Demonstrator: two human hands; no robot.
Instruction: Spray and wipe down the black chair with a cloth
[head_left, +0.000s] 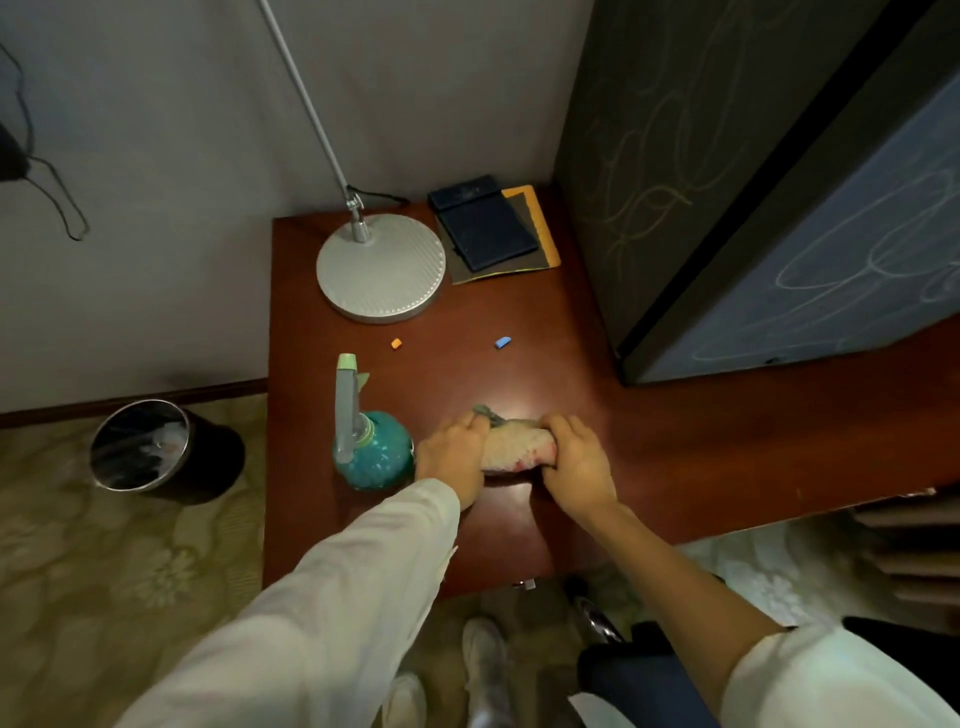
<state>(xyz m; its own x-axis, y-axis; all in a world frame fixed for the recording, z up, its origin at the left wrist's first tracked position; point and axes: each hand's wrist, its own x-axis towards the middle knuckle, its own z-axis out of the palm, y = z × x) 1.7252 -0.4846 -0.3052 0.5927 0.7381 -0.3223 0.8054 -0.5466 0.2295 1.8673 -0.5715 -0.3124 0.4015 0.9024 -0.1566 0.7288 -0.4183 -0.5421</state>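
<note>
— Off to the left of both hands, down on the carpet, a lined waste bin (140, 447) stands; it has no part in the job, I'd say.

— And closer in?

— Just beside the left hand (452, 457), almost touching its outer edge, a teal spray bottle (371, 452) with a grey trigger head stands upright on the bench (519, 364). Nobody is holding it.

— What are the hands doing?

— The left hand is curled over one end of a rolled-up cloth (514, 447), pale with a reddish patch. The right hand (576, 462) is closed round the other end. The cloth lies on the bench between them, so both are grasping it.

— Wringing it out?

— Twisting, rolling or only gathering it up; I can't tell which from where I stand.

— Where's the chair?

— Below the right forearm, close by the person's legs, there's a dark shape (628, 670) with a shiny metal part beside it. It may be the black chair, but too little of it shows to be sure.

— So which step is this?

— Getting the tools ready, to my eye. Nothing has been sprayed or wiped on the chair yet, as far as I can judge. For the next move I'd expect one hand to let go of the cloth and take the bottle by its neck, with a finger on the trigger. The other would carry the cloth, and both would swing down and to the right. The bottle is a short reach away, and a careless grab could tip it.
</note>
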